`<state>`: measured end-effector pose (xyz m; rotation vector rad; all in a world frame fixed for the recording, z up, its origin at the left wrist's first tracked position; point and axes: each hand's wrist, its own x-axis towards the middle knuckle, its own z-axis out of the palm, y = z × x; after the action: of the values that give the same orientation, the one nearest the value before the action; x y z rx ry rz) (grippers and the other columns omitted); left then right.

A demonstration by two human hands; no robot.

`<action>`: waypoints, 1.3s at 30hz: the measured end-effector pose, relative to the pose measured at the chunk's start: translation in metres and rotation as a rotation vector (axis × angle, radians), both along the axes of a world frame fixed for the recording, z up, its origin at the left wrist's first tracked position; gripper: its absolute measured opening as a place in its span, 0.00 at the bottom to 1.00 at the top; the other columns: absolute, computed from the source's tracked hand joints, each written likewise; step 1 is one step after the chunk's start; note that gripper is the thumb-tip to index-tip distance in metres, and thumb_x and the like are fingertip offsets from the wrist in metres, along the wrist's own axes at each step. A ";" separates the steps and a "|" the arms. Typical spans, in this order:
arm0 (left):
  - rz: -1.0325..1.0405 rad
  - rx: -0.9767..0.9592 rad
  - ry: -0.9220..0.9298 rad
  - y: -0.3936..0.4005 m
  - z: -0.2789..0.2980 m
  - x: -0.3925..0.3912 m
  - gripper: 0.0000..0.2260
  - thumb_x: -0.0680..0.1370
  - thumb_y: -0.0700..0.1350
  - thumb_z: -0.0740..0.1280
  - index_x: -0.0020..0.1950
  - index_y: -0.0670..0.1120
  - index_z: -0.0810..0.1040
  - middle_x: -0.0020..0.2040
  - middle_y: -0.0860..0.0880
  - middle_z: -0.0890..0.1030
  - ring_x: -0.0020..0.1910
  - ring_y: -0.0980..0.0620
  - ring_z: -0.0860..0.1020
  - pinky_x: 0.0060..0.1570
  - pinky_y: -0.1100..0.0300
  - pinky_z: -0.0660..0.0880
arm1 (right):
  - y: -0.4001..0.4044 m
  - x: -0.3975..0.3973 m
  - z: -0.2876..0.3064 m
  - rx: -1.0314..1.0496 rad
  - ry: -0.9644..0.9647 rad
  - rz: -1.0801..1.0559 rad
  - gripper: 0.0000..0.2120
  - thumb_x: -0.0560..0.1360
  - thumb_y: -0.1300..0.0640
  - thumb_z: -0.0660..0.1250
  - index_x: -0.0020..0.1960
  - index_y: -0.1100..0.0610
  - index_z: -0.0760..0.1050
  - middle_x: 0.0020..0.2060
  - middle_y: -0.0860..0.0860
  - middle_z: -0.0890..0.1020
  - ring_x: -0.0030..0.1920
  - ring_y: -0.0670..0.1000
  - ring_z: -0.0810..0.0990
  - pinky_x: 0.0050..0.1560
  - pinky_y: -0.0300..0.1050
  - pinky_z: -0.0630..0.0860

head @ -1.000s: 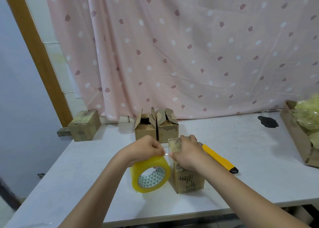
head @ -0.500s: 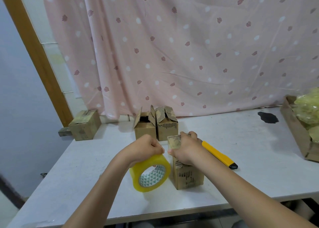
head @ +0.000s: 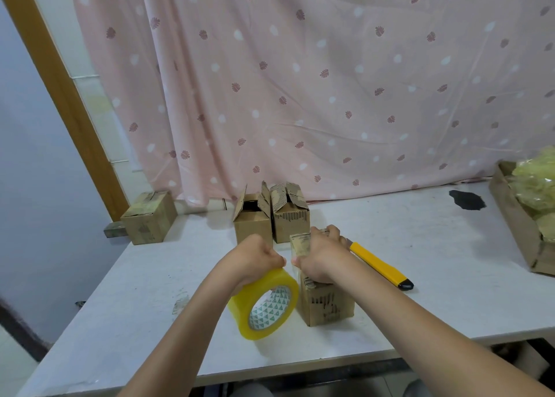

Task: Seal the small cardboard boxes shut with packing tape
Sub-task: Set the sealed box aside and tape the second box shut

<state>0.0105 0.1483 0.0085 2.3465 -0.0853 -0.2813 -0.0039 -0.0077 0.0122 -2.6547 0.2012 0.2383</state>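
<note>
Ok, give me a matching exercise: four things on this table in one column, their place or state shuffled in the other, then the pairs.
Things:
1. tape roll
2. utility knife
3. box at the back
4. box in front

Place or state:
A. flaps standing open
B. gripped by the left hand
C. lying on the table beside the right wrist
D. held down from above by the right hand

Pairs: 1-B, 2-C, 3-A, 4-D

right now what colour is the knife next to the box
Yellow with a black tip, clearest in the head view: the knife lies right of the box.
</note>
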 end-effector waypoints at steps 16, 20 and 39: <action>0.064 0.004 -0.019 0.028 0.005 -0.014 0.12 0.77 0.43 0.71 0.42 0.34 0.82 0.36 0.40 0.84 0.30 0.48 0.80 0.38 0.55 0.80 | -0.025 0.009 -0.009 -0.091 -0.045 -0.112 0.33 0.77 0.55 0.60 0.79 0.52 0.50 0.76 0.65 0.45 0.77 0.66 0.47 0.77 0.57 0.43; 0.117 -0.065 -0.077 0.053 0.013 -0.015 0.11 0.79 0.43 0.70 0.43 0.36 0.84 0.41 0.44 0.86 0.31 0.48 0.81 0.40 0.54 0.81 | -0.037 0.015 -0.005 -0.089 -0.014 -0.093 0.36 0.78 0.48 0.61 0.79 0.56 0.48 0.77 0.63 0.47 0.77 0.63 0.49 0.77 0.54 0.44; 0.019 -0.245 -0.193 -0.001 0.004 -0.002 0.06 0.80 0.47 0.69 0.45 0.48 0.82 0.42 0.54 0.81 0.40 0.59 0.77 0.39 0.66 0.71 | -0.034 0.008 0.001 -0.207 -0.205 0.055 0.36 0.78 0.38 0.61 0.79 0.56 0.55 0.78 0.61 0.55 0.78 0.62 0.50 0.75 0.62 0.41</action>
<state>0.0081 0.1474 0.0124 2.1236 -0.1806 -0.0312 0.0044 -0.0419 0.0130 -2.8685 0.0897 -0.0399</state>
